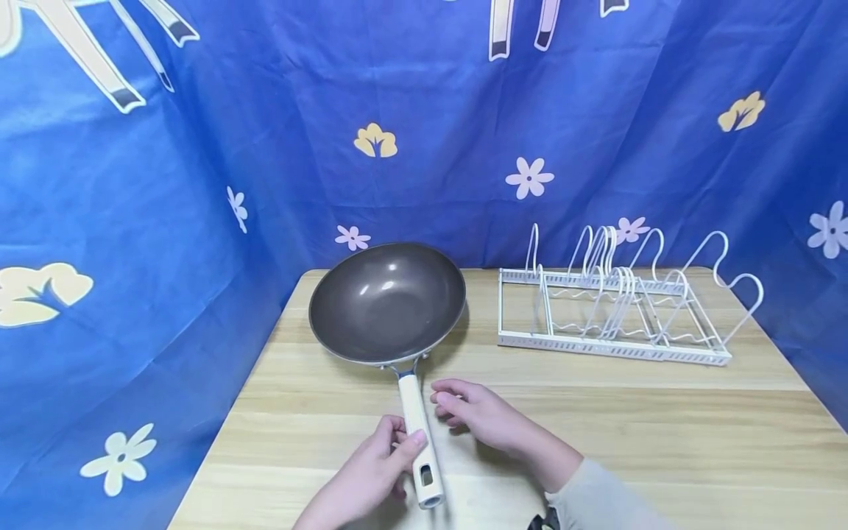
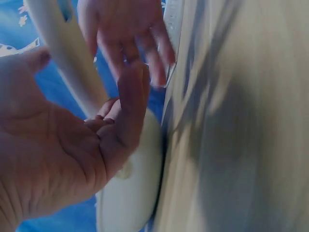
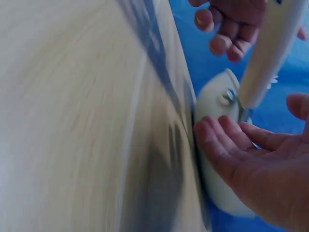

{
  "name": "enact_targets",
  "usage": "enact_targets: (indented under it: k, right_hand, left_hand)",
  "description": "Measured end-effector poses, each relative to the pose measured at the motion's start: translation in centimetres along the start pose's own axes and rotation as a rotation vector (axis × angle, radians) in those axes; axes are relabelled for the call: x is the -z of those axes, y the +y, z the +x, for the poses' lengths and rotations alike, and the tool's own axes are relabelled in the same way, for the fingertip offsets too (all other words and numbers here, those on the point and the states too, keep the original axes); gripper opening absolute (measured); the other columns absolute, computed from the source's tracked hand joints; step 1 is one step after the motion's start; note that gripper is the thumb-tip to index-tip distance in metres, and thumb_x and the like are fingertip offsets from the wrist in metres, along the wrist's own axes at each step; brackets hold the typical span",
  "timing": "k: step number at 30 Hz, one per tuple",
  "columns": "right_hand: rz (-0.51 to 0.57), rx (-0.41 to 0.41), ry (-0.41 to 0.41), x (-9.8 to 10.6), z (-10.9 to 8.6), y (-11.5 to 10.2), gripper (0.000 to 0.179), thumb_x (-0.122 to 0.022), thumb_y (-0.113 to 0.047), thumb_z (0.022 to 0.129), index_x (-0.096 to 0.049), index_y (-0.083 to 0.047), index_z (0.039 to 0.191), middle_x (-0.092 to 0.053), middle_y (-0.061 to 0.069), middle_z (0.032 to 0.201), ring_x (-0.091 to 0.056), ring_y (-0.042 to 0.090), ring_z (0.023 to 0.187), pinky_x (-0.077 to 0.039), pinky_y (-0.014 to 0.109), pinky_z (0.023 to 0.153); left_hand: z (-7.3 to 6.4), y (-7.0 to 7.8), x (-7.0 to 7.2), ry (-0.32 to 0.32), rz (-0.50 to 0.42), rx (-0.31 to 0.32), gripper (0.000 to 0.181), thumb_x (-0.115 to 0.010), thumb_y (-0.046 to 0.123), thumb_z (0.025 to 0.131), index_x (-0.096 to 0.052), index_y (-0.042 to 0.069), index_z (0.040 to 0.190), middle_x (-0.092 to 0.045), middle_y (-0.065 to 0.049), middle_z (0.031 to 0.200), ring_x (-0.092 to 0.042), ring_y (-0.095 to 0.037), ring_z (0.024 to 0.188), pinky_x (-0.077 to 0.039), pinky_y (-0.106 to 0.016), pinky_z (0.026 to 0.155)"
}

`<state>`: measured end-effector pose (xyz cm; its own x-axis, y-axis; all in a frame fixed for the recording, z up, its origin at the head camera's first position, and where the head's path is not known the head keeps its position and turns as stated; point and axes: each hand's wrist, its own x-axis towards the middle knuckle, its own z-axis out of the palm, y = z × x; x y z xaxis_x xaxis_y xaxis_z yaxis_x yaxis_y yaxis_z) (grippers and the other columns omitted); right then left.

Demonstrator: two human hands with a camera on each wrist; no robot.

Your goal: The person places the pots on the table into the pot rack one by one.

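A deep frying pan [image 1: 391,302] with a dark inside, pale outer wall and white handle [image 1: 415,412] rests on the table, its handle toward me. My left hand [image 1: 380,467] is around the handle's near half. Its thumb overlaps the top of the handle in the head view, while its loosely bent fingers [image 3: 219,43] sit below, with a gap showing in the right wrist view. To the handle's right, my right hand [image 1: 483,416] is low over the table with relaxed fingers and holds nothing. Its fingertips overlap the pan's outer wall [image 3: 212,101] in the right wrist view.
A white wire rack [image 1: 576,341] with several upright loops stands at the back right of the wooden table [image 1: 596,412]. Blue patterned cloth [image 1: 430,96] hangs behind and along both sides.
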<state>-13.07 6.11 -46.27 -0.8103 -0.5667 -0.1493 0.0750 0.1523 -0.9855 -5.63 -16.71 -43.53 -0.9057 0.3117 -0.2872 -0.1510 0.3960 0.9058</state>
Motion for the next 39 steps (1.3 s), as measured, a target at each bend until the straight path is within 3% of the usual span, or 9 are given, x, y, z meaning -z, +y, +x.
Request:
enact_targets:
  k: [2, 6, 12, 15, 22, 27, 29, 34, 39]
  right_hand:
    - [0.112, -0.016, -0.040, -0.6, 1.0, 0.1, 0.060, -0.049, -0.038, 0.115, -0.050, 0.007, 0.154, -0.068, 0.026, 0.141, -0.073, 0.032, 0.120, -0.061, 0.046, 0.106]
    - [0.301, -0.052, -0.106, -1.5, 2.6, 0.6, 0.059, -0.048, -0.040, 0.115, -0.055, 0.009, 0.147, -0.073, 0.019, 0.131, -0.074, 0.018, 0.111, -0.062, 0.035, 0.103]
    - [0.585, -0.095, -0.188, -2.4, 4.7, 1.2, 0.059, -0.049, -0.039, 0.115, -0.050, 0.009, 0.149, -0.079, 0.011, 0.120, -0.079, 0.018, 0.105, -0.064, 0.035, 0.100]
    - [0.720, -0.091, -0.256, -2.5, 5.5, 1.3, 0.053, -0.046, -0.033, 0.116, -0.049, 0.009, 0.148, -0.079, 0.009, 0.116, -0.080, 0.019, 0.106, -0.063, 0.036, 0.103]
    - [0.892, -0.064, -0.386, -2.3, 6.2, 1.9, 0.039, -0.040, -0.027, 0.118, -0.058, 0.001, 0.139, -0.081, 0.005, 0.114, -0.080, 0.014, 0.101, -0.063, 0.033, 0.100]
    - [0.898, -0.040, -0.368, -2.5, 6.0, 1.8, 0.033, -0.042, -0.025, 0.118, -0.061, -0.002, 0.133, -0.081, 0.003, 0.112, -0.079, 0.011, 0.095, -0.064, 0.031, 0.098]
    - [0.898, -0.032, -0.356, -2.6, 5.9, 1.7, 0.033, -0.043, -0.025, 0.117, -0.060, -0.001, 0.134, -0.080, 0.004, 0.111, -0.079, 0.012, 0.095, -0.064, 0.031, 0.098]
    - [0.902, -0.036, -0.353, -2.6, 5.9, 1.7, 0.033, -0.044, -0.024, 0.117, -0.063, -0.001, 0.131, -0.077, 0.004, 0.110, -0.077, 0.012, 0.094, -0.063, 0.030, 0.098]
    - [0.890, -0.027, -0.373, -2.4, 5.7, 1.8, 0.032, -0.043, -0.024, 0.117, -0.064, -0.002, 0.128, -0.076, 0.003, 0.109, -0.077, 0.012, 0.095, -0.063, 0.030, 0.098]
  left_hand:
    - [0.2, 0.1, -0.6, -0.035, -0.066, 0.007, 0.067, -0.057, 0.041, 0.112, -0.037, -0.011, 0.148, -0.065, -0.016, 0.122, -0.071, -0.021, 0.089, -0.064, -0.038, 0.062]
    - [0.7, 0.3, -1.9, -0.043, -0.195, 0.006, 0.079, -0.063, 0.039, 0.110, -0.026, -0.017, 0.152, -0.065, -0.017, 0.120, -0.069, -0.018, 0.092, -0.063, -0.032, 0.069]
    - [1.2, 0.6, -3.4, -0.101, -0.524, -0.009, 0.069, -0.061, 0.018, 0.109, -0.020, -0.011, 0.156, -0.062, -0.004, 0.107, -0.070, -0.009, 0.082, -0.060, -0.023, 0.072]
    - [1.4, 0.8, -4.0, -0.085, -0.602, -0.025, 0.066, -0.058, 0.011, 0.107, -0.020, -0.011, 0.156, -0.058, -0.002, 0.109, -0.067, -0.005, 0.078, -0.058, -0.020, 0.068]
    - [1.5, 1.1, -4.9, -0.011, -0.585, -0.027, 0.059, -0.064, 0.006, 0.102, -0.028, -0.008, 0.146, -0.060, 0.004, 0.089, -0.063, -0.002, 0.069, -0.057, -0.019, 0.062]
    - [1.4, 1.2, -4.6, -0.034, -0.524, -0.035, 0.041, -0.066, 0.005, 0.100, -0.039, -0.003, 0.129, -0.061, 0.007, 0.082, -0.062, -0.002, 0.069, -0.057, -0.018, 0.064]
    - [1.4, 1.3, -4.6, -0.027, -0.487, -0.031, 0.042, -0.063, 0.006, 0.100, -0.039, -0.006, 0.132, -0.060, 0.005, 0.084, -0.062, -0.004, 0.071, -0.055, -0.018, 0.066]
    - [1.4, 1.5, -5.0, 0.042, -0.361, -0.030, 0.052, -0.061, 0.007, 0.100, -0.037, -0.012, 0.142, -0.058, -0.003, 0.094, -0.061, -0.012, 0.074, -0.053, -0.021, 0.068]
    - [1.4, 1.5, -5.5, 0.088, -0.352, -0.016, 0.039, -0.061, 0.005, 0.098, -0.045, -0.010, 0.131, -0.060, -0.004, 0.090, -0.062, -0.013, 0.069, -0.054, -0.021, 0.063]
